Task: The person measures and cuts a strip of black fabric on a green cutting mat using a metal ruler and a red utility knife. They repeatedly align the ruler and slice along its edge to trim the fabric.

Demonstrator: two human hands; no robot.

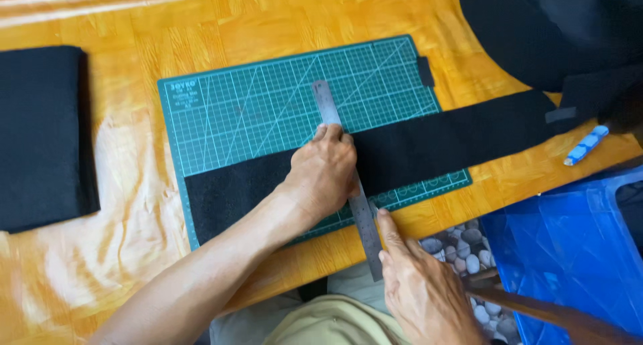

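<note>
Pressing down on a steel ruler (pixel 348 184), the left hand (pixel 326 173) lies flat with its fingers curled close together over the ruler and the black fabric strip (pixel 429 144) beneath it. The right hand (pixel 418 288) sits at the near edge of the tabletop (pixel 134 157), its index finger extended and touching the ruler's near end, the other fingers folded narrow; whether it holds anything cannot be told. The ruler runs from the middle of the green cutting mat (pixel 268 97) across the mat's near edge and overhangs the tabletop's near edge. The strip is long, dark and matte, with straight parallel sides; it crosses the near half of the mat from its left near corner and extends past the mat's right edge toward the tabletop's right side. Open wood lies between the mat's left edge and a folded black cloth (pixel 40 134) at the tabletop's left edge. A blue-and-white pen-like tool (pixel 587 145) lies just off the strip's right end, near more black fabric (pixel 549 30) at the far right corner. A blue bin (pixel 569 251) stands below the near right edge.
</note>
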